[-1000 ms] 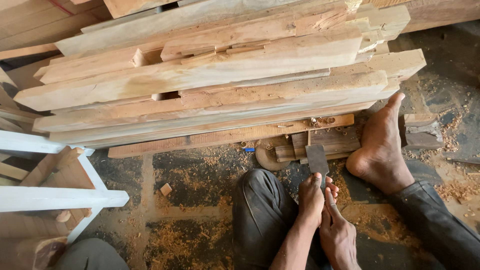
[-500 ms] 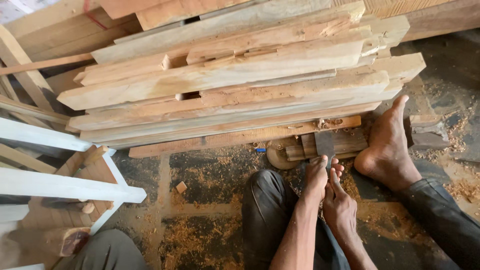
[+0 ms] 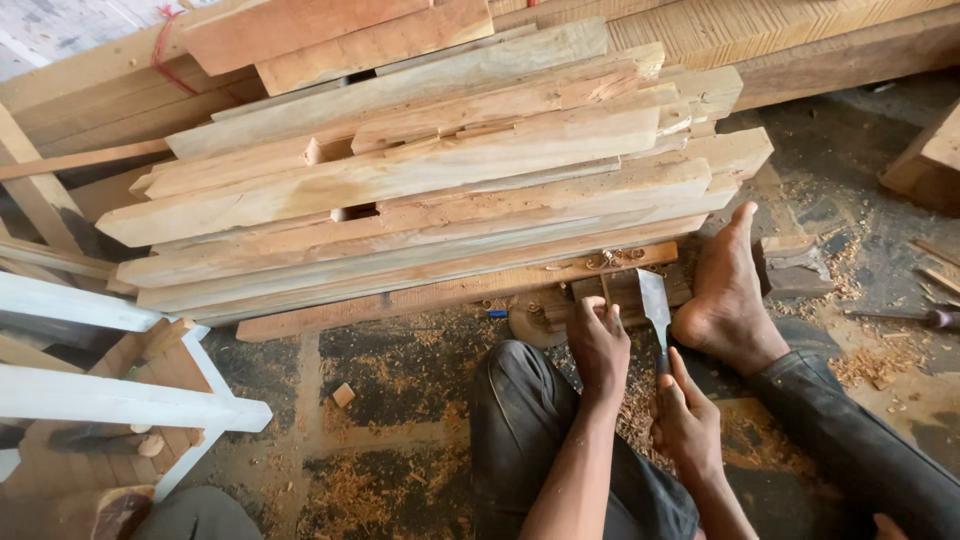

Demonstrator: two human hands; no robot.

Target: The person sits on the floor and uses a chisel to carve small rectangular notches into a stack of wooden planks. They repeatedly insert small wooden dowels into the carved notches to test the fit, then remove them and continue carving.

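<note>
I sit on the floor with my knee (image 3: 520,400) raised and my bare foot (image 3: 725,300) set against a small wooden block (image 3: 625,285). My right hand (image 3: 685,420) grips the handle of a flat steel chisel (image 3: 654,300), whose blade points away from me toward the block. My left hand (image 3: 598,345) rests just left of the blade, fingers curled down on the block's near edge. Wood shavings (image 3: 610,262) curl on top of the block.
A big stack of rough planks (image 3: 420,190) lies right behind the block. A white-painted wooden frame (image 3: 110,400) stands at the left. Sawdust (image 3: 360,490) and chips cover the dark floor. A small offcut (image 3: 790,265) lies right of my foot, a timber end (image 3: 930,160) at far right.
The view has swung left and up, so the planks and white frame sit further right in frame. My left hand has shifted slightly left of the chisel blade. The right hand keeps its grip.
</note>
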